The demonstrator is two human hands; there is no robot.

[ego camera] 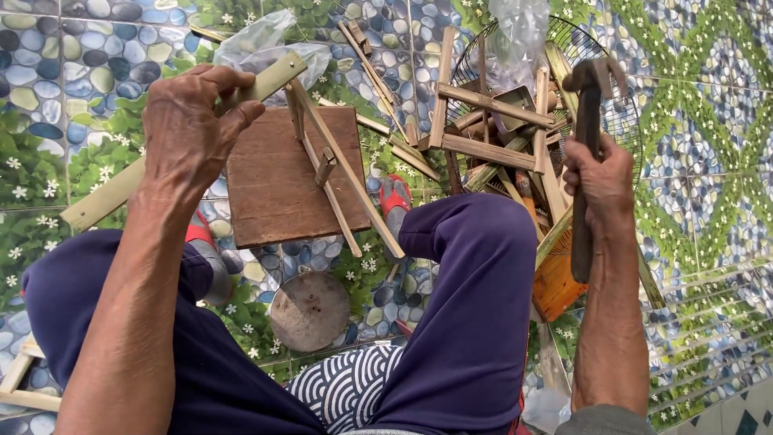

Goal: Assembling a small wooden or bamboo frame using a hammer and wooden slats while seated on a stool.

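Observation:
My left hand (193, 129) grips a long pale bamboo slat (105, 197) that slants from lower left to upper right over a brown wooden board (266, 193). Thin bamboo sticks (338, 173) are joined to that slat and lie across the board. My right hand (600, 185) holds a dark wooden-handled hammer (586, 121) upright, its head raised above the hand. Both my knees in dark blue trousers frame the board.
A round wire basket (628, 121) at the upper right holds several bamboo frame pieces (491, 149) and a clear plastic bag (519, 36). A round metal disc (310, 310) lies on the patterned tile floor between my legs. An orange block (555, 282) sits by my right knee.

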